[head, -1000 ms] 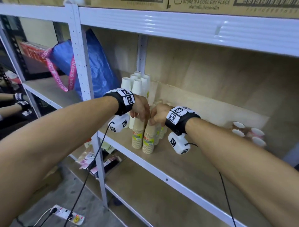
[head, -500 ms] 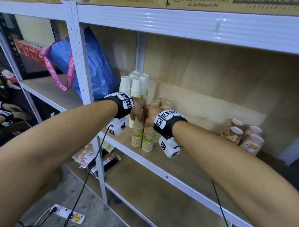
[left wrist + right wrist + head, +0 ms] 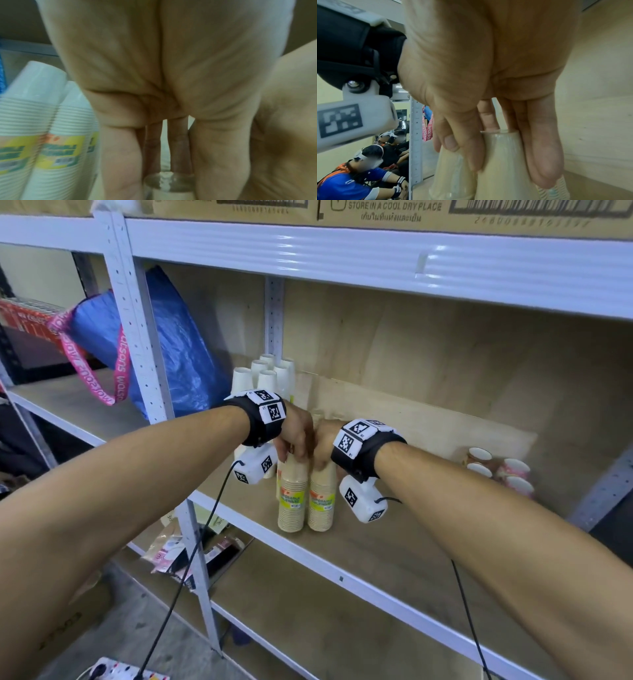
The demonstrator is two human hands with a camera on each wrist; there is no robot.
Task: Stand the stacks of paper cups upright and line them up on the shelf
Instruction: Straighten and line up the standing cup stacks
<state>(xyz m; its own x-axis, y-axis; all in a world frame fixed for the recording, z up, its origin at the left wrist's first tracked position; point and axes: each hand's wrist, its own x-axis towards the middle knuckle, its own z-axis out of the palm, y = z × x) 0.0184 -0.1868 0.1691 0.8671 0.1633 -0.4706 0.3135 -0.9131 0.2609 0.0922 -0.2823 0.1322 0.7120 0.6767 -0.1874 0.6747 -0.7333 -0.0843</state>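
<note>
L hand (image 3: 294, 436) grips top of left brown stack (image 3: 292, 494); R hand (image 3: 323, 445) grips top of right brown stack (image 3: 322, 497). Both upright, touching, nr shelf (image 3: 359, 542) front edge, just in front of white stacks (image 3: 263, 378). Top-grip prob. to steady + nudge into line w/o tipping. Patterned cups (image 3: 500, 474) lie well right of white stacks, not yet stood.

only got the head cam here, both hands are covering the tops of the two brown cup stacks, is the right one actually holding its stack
Observer: Yes. The right wrist camera shows the right hand gripping the top of the right stack, thumb on one side, fingers down the other.
Operator: and the left
Observer: The left wrist camera is blurred, but the left hand has fingers down either side of the top of the left stack.
</note>
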